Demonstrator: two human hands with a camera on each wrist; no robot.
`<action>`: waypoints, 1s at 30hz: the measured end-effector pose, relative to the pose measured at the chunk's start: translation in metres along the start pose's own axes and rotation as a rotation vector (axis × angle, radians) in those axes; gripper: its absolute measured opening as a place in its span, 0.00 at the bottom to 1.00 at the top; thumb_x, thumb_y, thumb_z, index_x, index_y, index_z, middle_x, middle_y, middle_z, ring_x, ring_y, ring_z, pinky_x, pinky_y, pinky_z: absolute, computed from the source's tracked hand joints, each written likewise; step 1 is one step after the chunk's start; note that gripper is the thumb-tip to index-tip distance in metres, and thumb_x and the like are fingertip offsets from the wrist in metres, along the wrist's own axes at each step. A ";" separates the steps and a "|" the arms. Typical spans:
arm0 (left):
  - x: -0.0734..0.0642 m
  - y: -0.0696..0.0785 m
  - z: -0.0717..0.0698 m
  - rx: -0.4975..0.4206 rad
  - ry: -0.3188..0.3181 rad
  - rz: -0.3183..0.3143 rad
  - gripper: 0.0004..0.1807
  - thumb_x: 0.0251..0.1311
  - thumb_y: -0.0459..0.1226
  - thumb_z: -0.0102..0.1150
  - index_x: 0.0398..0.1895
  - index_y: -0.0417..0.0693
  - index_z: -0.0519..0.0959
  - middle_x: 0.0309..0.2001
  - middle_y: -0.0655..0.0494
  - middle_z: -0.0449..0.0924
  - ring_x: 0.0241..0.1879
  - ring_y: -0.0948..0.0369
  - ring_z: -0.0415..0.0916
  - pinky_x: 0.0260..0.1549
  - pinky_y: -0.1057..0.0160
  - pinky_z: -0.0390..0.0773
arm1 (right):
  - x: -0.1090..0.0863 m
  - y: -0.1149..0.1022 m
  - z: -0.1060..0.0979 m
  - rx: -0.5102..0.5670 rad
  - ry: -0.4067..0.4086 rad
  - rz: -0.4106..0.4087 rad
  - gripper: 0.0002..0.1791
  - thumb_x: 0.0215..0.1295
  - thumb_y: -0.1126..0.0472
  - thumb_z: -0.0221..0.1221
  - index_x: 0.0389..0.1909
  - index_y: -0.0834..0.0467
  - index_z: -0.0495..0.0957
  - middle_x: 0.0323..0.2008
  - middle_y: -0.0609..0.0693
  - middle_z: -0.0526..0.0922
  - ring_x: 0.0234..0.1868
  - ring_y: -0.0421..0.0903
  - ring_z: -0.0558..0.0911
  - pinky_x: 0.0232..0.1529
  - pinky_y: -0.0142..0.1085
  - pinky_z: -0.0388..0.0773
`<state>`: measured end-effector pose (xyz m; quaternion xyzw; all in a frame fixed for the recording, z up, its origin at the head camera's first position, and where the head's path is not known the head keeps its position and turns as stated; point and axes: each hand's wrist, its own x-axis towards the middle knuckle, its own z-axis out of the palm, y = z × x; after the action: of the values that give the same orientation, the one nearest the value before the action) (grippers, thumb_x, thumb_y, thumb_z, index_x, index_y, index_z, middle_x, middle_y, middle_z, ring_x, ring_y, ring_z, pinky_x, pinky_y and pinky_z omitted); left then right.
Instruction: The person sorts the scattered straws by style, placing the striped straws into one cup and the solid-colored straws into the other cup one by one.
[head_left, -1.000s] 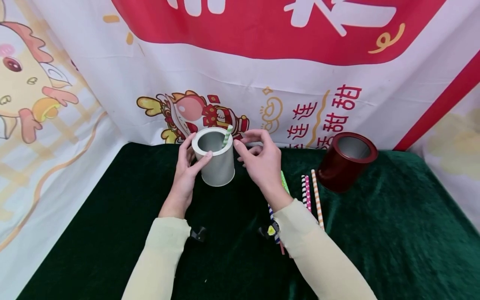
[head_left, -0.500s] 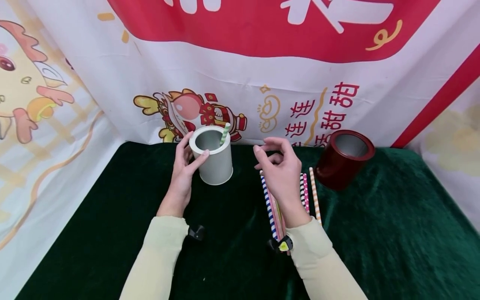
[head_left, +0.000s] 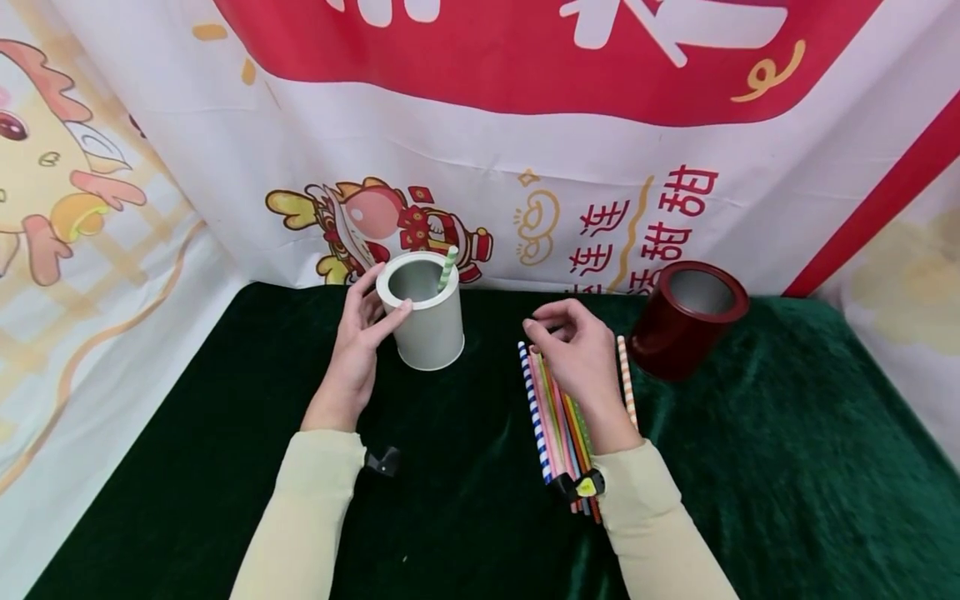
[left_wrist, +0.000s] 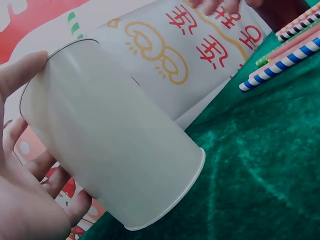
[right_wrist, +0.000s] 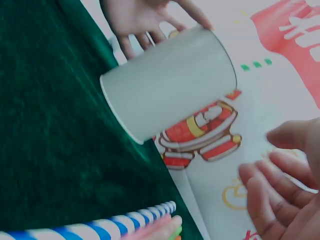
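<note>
My left hand (head_left: 356, 354) holds a silver-grey open can (head_left: 431, 337), with the thumb at its white rim and the fingers round its left side. A green-and-white striped paper straw (head_left: 447, 268) leans inside the can, its top poking above the rim. Loosely bent and holding nothing, my right hand (head_left: 581, 350) hovers over a bundle of paper straws on the cloth. A blue-and-white striped straw (head_left: 534, 417) lies at the left edge of that bundle; the hand and wrist cover part of the others. In the right wrist view the right fingers (right_wrist: 265, 200) stand apart from the can.
A dark red open can (head_left: 678, 333) stands right of the straws. Beside it lies an orange-and-white striped straw (head_left: 627, 383). Dark green velvet cloth (head_left: 450, 517) covers the table. A printed white and red banner (head_left: 480, 142) hangs behind its far edge.
My right hand has moved away from the grey can, rightward and back over the straws, uncovering some on the left. The left hand still holds the can, and the straw stays inside it.
</note>
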<state>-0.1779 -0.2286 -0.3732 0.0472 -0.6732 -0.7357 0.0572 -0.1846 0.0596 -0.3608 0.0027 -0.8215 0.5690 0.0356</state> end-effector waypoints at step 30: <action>0.005 0.000 0.001 0.017 -0.008 0.061 0.36 0.76 0.40 0.63 0.81 0.66 0.59 0.83 0.59 0.61 0.82 0.56 0.56 0.85 0.43 0.50 | -0.001 0.023 0.015 -0.704 -0.169 0.000 0.14 0.66 0.48 0.74 0.44 0.52 0.86 0.37 0.51 0.88 0.33 0.49 0.82 0.36 0.44 0.80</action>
<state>-0.1828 -0.2283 -0.3730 0.0243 -0.6807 -0.7281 0.0766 -0.1859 0.0535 -0.3878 0.0373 -0.9672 0.2490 -0.0337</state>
